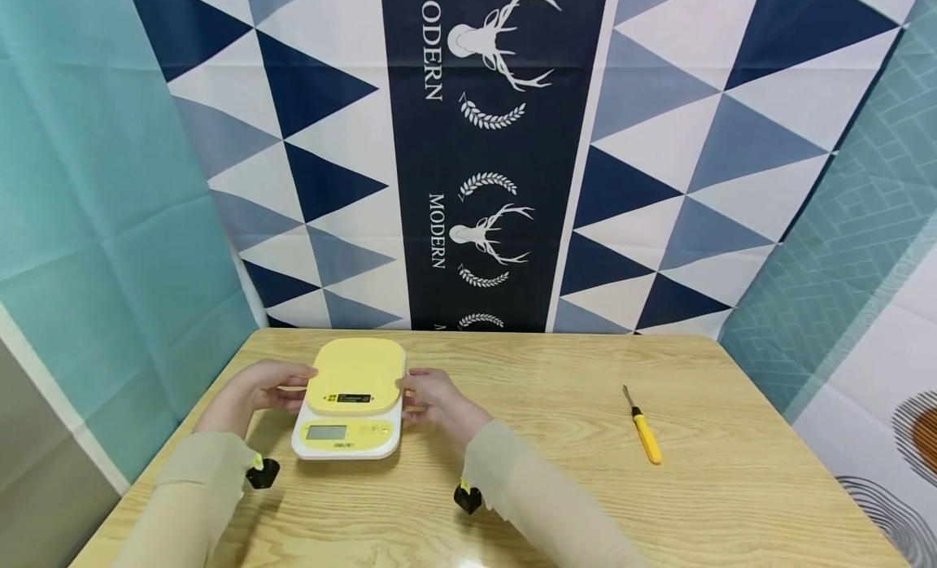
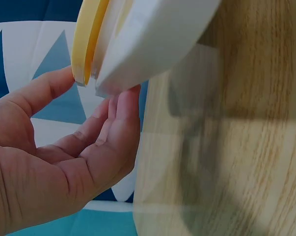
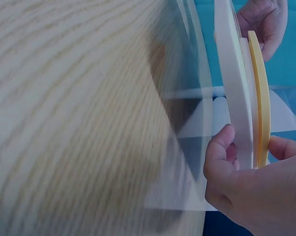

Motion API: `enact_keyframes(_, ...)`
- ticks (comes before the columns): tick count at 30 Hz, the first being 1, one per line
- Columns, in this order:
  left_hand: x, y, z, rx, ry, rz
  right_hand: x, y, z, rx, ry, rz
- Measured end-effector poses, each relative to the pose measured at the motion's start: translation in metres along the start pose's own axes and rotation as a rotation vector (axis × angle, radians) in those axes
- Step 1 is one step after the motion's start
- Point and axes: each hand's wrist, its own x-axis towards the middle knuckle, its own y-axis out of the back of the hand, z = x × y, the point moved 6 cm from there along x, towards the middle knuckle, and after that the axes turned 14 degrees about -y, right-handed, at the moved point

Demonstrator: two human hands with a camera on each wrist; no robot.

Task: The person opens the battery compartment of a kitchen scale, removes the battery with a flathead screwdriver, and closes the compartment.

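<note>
A kitchen scale (image 1: 356,376) with a yellow top plate, a white body and a small grey display is held up between both hands, above the wooden table. On its left side my left hand (image 1: 267,384) grips the edge, with the thumb at the yellow plate and the fingers under the white base in the left wrist view. My right hand (image 1: 435,397) grips the opposite edge. In the right wrist view its thumb rests at the yellow plate and its fingers curl against the white underside (image 3: 234,83).
A screwdriver (image 1: 643,430) with a yellow handle lies on the right part of the wooden table (image 1: 542,438). Patterned cloth (image 1: 498,161) hangs behind the table's back edge, and a teal cloth (image 1: 110,226) hangs at the left.
</note>
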Motion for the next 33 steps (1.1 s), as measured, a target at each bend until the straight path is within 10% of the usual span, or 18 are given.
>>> enact_keyframes(33,-0.006,-0.048,0.039,-0.037,-0.082,-0.082,-0.025,0.050,-0.038,-0.077,-0.011,-0.054)
